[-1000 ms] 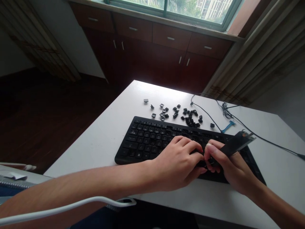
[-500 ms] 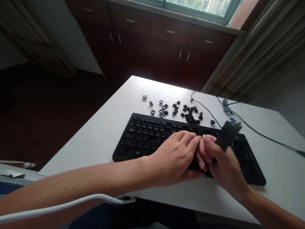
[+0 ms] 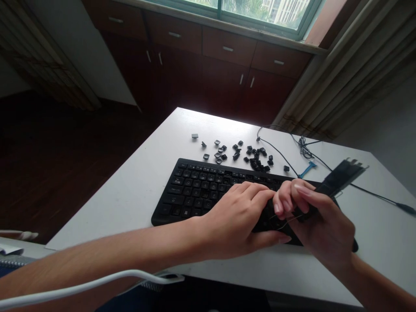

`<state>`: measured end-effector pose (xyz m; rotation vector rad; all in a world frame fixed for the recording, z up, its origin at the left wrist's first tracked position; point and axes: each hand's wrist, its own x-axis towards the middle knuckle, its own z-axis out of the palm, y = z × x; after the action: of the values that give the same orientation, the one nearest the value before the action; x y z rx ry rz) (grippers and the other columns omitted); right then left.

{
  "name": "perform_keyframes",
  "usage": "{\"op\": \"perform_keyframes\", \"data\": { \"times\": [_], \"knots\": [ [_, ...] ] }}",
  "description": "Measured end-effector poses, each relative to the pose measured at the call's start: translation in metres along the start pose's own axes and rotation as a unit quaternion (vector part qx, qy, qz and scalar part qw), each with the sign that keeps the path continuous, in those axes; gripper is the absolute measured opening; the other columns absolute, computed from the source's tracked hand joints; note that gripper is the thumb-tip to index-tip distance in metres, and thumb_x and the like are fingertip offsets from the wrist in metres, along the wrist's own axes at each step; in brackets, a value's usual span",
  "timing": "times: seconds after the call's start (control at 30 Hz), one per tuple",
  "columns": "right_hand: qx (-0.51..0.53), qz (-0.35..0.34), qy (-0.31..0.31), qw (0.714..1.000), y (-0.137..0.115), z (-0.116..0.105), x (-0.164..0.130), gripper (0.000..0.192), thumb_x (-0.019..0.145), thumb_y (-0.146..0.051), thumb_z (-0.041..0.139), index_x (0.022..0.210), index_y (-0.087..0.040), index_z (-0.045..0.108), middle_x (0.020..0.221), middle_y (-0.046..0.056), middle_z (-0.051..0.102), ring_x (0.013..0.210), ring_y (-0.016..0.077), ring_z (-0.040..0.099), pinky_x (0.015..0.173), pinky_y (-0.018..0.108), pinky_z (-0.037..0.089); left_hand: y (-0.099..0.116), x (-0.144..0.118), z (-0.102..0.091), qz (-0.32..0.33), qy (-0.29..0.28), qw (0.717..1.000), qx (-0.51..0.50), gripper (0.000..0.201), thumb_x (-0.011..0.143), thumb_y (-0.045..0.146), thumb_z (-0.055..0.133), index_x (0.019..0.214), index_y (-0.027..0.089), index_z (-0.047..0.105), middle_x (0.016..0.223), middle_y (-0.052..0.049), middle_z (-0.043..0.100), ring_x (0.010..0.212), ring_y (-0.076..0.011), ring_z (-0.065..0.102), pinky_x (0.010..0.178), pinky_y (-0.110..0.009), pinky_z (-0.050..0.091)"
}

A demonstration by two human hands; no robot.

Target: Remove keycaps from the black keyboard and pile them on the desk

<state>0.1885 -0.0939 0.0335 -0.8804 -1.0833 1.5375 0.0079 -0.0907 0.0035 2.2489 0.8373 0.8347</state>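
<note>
A black keyboard (image 3: 195,186) lies on the white table, with gaps where some keycaps are off. Across its middle rests my left hand (image 3: 243,212), fingers together and slightly bent, thumb stretched apart near the front edge. Its fingertips are partly hidden by my right hand. My right hand (image 3: 312,212) is closed around a black keycap puller (image 3: 338,180), tilted above the keyboard's right part. Metal prongs stick out at its upper end, and thin wire loops point down towards the keys near my left fingers. Loose black keycaps (image 3: 258,160) lie scattered behind the keyboard.
A blue piece (image 3: 307,170) lies behind the keyboard's right side. A black cable (image 3: 303,149) is bundled at the back right and runs to the right edge. In front, a white cord (image 3: 97,284) crosses below my left forearm. Wooden cabinets (image 3: 182,65) stand beyond the table.
My right hand has lifted and moved right with the keycap puller, whose upper end now leans further right. The blue piece shows more fully. My left hand stays on the keyboard.
</note>
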Motion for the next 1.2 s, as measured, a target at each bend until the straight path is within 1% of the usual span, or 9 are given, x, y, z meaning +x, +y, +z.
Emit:
{"op": "perform_keyframes", "data": {
  "times": [0.1, 0.23, 0.33, 0.43, 0.57, 0.67, 0.9, 1.0, 1.2],
  "knots": [
    [-0.039, -0.063, 0.025, 0.997, 0.001, -0.010, 0.005, 0.025, 0.088, -0.033, 0.060, 0.066, -0.021, 0.060, 0.080, 0.004, 0.056, 0.085, 0.0182, 0.055, 0.078, 0.026, 0.051, 0.003, 0.003, -0.007, -0.075, 0.010, 0.990, -0.122, 0.052, 0.091, 0.052, 0.069, 0.128, 0.017, 0.061, 0.123, -0.008, 0.068, 0.112, -0.0236, 0.063, 0.100, -0.038, 0.050],
    [-0.117, -0.052, 0.050, 0.991, 0.011, -0.023, 0.014, 0.026, 0.095, -0.045, 0.058, 0.082, -0.024, 0.063, 0.082, 0.000, 0.052, 0.073, 0.0142, 0.045, 0.067, 0.023, 0.046, 0.001, 0.010, -0.016, -0.134, -0.004, 0.949, -0.285, 0.035, 0.099, 0.046, 0.060, 0.114, 0.015, 0.067, 0.097, -0.006, 0.075, 0.085, -0.0160, 0.069, 0.079, -0.029, 0.056],
    [-0.089, 0.004, 0.005, 0.996, 0.017, -0.027, 0.019, 0.030, 0.099, -0.053, 0.053, 0.091, -0.025, 0.060, 0.078, -0.002, 0.051, 0.064, 0.0119, 0.042, 0.060, 0.023, 0.043, 0.000, 0.014, -0.020, -0.142, -0.005, 0.925, -0.351, 0.033, 0.100, 0.043, 0.058, 0.108, 0.012, 0.067, 0.093, -0.008, 0.075, 0.081, -0.0147, 0.069, 0.073, -0.025, 0.056],
    [-0.085, -0.003, -0.050, 0.995, 0.019, -0.031, 0.022, 0.026, 0.102, -0.049, 0.050, 0.096, -0.025, 0.060, 0.080, -0.002, 0.056, 0.066, 0.0109, 0.049, 0.063, 0.023, 0.044, -0.002, 0.016, -0.022, -0.147, 0.009, 0.914, -0.379, 0.028, 0.100, 0.038, 0.060, 0.105, 0.011, 0.067, 0.097, -0.009, 0.075, 0.085, -0.0139, 0.071, 0.071, -0.022, 0.056],
    [-0.120, -0.023, -0.101, 0.987, 0.022, -0.039, 0.020, 0.019, 0.104, -0.041, 0.050, 0.104, -0.027, 0.063, 0.084, -0.001, 0.062, 0.077, 0.0129, 0.060, 0.073, 0.025, 0.050, -0.006, 0.016, -0.026, -0.151, 0.022, 0.930, -0.335, 0.020, 0.097, 0.031, 0.066, 0.105, 0.013, 0.067, 0.094, -0.006, 0.074, 0.083, -0.0120, 0.070, 0.070, -0.019, 0.056],
    [-0.114, -0.010, -0.103, 0.988, 0.023, -0.045, 0.015, 0.018, 0.104, -0.040, 0.052, 0.110, -0.029, 0.065, 0.089, -0.001, 0.065, 0.082, 0.0129, 0.063, 0.078, 0.024, 0.052, -0.007, 0.015, -0.026, -0.142, 0.031, 0.939, -0.312, 0.016, 0.096, 0.026, 0.067, 0.106, 0.014, 0.066, 0.090, -0.003, 0.074, 0.079, -0.0106, 0.070, 0.067, -0.018, 0.056],
    [-0.082, 0.043, -0.132, 0.987, 0.014, -0.050, 0.007, 0.033, 0.103, -0.047, 0.046, 0.122, -0.029, 0.067, 0.106, 0.003, 0.071, 0.095, 0.0178, 0.068, 0.089, 0.029, 0.055, -0.006, 0.014, -0.025, -0.099, 0.072, 0.943, -0.311, 0.008, 0.095, 0.018, 0.067, 0.102, 0.014, 0.067, 0.083, 0.000, 0.074, 0.073, -0.0082, 0.071, 0.067, -0.016, 0.059],
    [-0.136, 0.044, -0.109, 0.984, 0.010, -0.051, 0.004, 0.028, 0.103, -0.045, 0.050, 0.123, -0.032, 0.065, 0.106, 0.002, 0.071, 0.092, 0.0168, 0.069, 0.085, 0.028, 0.056, -0.007, 0.012, -0.025, -0.056, 0.093, 0.961, -0.254, 0.008, 0.093, 0.013, 0.068, 0.101, 0.014, 0.068, 0.083, 0.000, 0.074, 0.073, -0.0076, 0.071, 0.068, -0.015, 0.059],
    [-0.227, -0.003, -0.094, 0.969, 0.006, -0.048, -0.002, 0.019, 0.100, -0.045, 0.056, 0.110, -0.032, 0.066, 0.084, -0.001, 0.068, 0.075, 0.0121, 0.066, 0.069, 0.020, 0.055, -0.011, 0.008, -0.027, 0.028, 0.104, 0.983, -0.151, 0.020, 0.089, 0.004, 0.069, 0.106, 0.014, 0.071, 0.088, -0.001, 0.075, 0.073, -0.0076, 0.070, 0.069, -0.016, 0.057]
  ]
}}
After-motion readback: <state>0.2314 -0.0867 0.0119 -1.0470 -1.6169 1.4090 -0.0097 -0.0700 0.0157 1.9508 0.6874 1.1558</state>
